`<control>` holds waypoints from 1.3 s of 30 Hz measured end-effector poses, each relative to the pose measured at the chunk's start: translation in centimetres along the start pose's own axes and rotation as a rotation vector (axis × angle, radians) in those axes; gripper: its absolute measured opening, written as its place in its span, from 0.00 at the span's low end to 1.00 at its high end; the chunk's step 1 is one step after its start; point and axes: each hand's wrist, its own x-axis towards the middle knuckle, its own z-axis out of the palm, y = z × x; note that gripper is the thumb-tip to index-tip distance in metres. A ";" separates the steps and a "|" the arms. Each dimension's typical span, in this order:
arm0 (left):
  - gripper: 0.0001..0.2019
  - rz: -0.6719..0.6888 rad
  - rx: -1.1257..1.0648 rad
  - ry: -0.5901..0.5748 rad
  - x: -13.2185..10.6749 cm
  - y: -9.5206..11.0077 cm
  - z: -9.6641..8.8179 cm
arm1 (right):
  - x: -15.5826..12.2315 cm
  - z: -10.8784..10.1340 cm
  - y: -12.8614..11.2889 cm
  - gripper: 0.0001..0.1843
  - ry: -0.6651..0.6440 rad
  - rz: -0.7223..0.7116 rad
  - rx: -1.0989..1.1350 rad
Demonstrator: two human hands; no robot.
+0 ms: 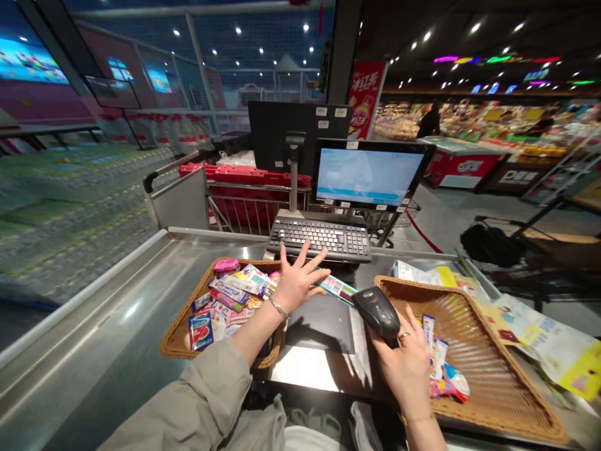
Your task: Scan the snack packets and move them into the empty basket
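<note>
Nearest, a person's right hand [406,363] has its grip closed around a black handheld scanner [378,312], above the left edge of a wicker basket [488,344]. That basket is mostly bare weave; slim blue-and-white packets [440,356] and a red-and-blue packet [457,383] lie at its near left. The left hand [297,288] has its grip loose, fingers spread wide, palm down; whether it touches anything is unclear. Below it, a fuller basket [171,344] holds a heap of small packets, among them a dark blue one [201,330] and a pink case [226,265]. Between left hand and scanner is a striped packet with a barcode [337,287]. All this is at a metal bench [131,319], with printed bags [544,338] right. Beyond are a keyboard [323,237], a lit screen [369,174] and a metal trolley [181,203] with red plastic beside it.
</note>
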 end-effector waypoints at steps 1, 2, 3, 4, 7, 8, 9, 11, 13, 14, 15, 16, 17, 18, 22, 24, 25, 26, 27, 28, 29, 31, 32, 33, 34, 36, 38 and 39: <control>0.22 0.016 -0.004 -0.001 0.3 0.3 0.3 | -0.2 -0.2 0.3 0.21 0.017 0.019 -0.002; 0.22 0.030 -0.009 -0.002 0.6 0.5 0.6 | -0.4 -0.4 0.6 0.21 0.028 0.042 -0.005; 0.22 0.045 -0.015 -0.002 1.0 0.8 0.8 | -0.6 -0.7 0.9 0.22 0.035 0.066 -0.007; 0.22 0.058 -0.022 -0.002 1.3 1.1 1.1 | -0.8 -1.0 1.1 0.23 0.036 0.092 -0.009; 0.21 0.100 -0.039 -0.007 2.2 2.1 1.9 | -1.1 -1.9 1.7 0.26 0.044 0.156 -0.014; 0.21 0.113 -0.044 -0.005 2.5 2.4 2.1 | -1.2 -2.3 1.9 0.26 0.062 0.174 -0.014; 0.20 0.127 -0.049 0.000 2.8 2.7 2.4 | -1.2 -2.6 2.0 0.26 0.086 0.196 -0.012; 0.20 0.154 -0.061 0.008 3.3 3.3 2.9 | -1.2 -3.4 2.0 0.25 0.149 0.254 -0.008; 0.20 0.177 -0.078 0.002 3.8 3.9 3.5 | -1.2 -4.3 2.1 0.25 0.199 0.350 -0.014; 0.20 0.189 -0.086 -0.005 4.1 4.2 3.8 | -1.3 -4.7 2.1 0.26 0.213 0.378 -0.017; 0.21 0.201 -0.093 -0.013 4.4 4.6 4.1 | -1.4 -5.1 2.2 0.26 0.228 0.399 -0.020; 0.21 0.213 -0.100 -0.018 4.6 4.9 4.3 | -1.5 -5.5 2.3 0.26 0.237 0.422 -0.022; 0.20 0.227 -0.107 -0.020 4.9 5.2 4.5 | -1.7 -5.9 2.5 0.25 0.245 0.440 -0.025; 0.20 0.241 -0.112 -0.020 5.2 5.5 4.7 | -1.8 -6.3 2.7 0.24 0.251 0.457 -0.031; 0.18 0.309 -0.134 -0.008 6.3 7.0 5.6 | -2.5 -7.6 3.4 0.24 0.263 0.507 -0.075; 0.16 0.345 -0.148 -0.005 6.8 8.0 6.1 | -2.8 -8.1 3.5 0.27 0.271 0.538 -0.104; 0.16 0.359 -0.154 -0.005 7.1 8.6 6.4 | -2.9 -8.3 3.6 0.28 0.279 0.558 -0.119; 0.16 0.368 -0.161 -0.007 7.4 9.3 6.8 | -3.0 -8.5 3.6 0.28 0.286 0.580 -0.133; 0.17 0.373 -0.166 -0.010 7.6 10.1 7.0 | -3.1 -8.7 3.6 0.29 0.292 0.606 -0.146; 0.20 0.370 -0.170 -0.017 7.8 10.9 7.2 | -3.2 -8.9 3.7 0.29 0.297 0.636 -0.159; 0.23 0.363 -0.176 -0.024 8.0 11.7 7.4 | -3.3 -9.0 3.7 0.28 0.303 0.666 -0.172; 0.31 0.325 -0.173 -0.051 8.3 13.1 7.3 | -3.4 -9.2 3.9 0.28 0.313 0.711 -0.187; 0.34 0.312 -0.167 -0.071 8.4 13.5 7.1 | -3.5 -9.2 3.9 0.28 0.318 0.719 -0.188; 0.36 0.305 -0.159 -0.091 8.5 13.7 6.9 | -3.4 -9.2 4.0 0.29 0.323 0.716 -0.185; 0.37 0.298 -0.152 -0.105 8.4 13.6 6.6 | -3.4 -9.1 4.0 0.29 0.325 0.706 -0.179; 0.36 0.278 -0.140 -0.124 8.2 13.0 5.9 | -3.2 -8.8 3.9 0.30 0.319 0.677 -0.162; 0.33 0.243 -0.127 -0.130 7.8 12.0 5.2 | -2.9 -8.4 3.8 0.30 0.299 0.655 -0.143; 0.32 0.225 -0.120 -0.131 7.6 11.4 4.9 | -2.8 -8.1 3.7 0.30 0.288 0.644 -0.131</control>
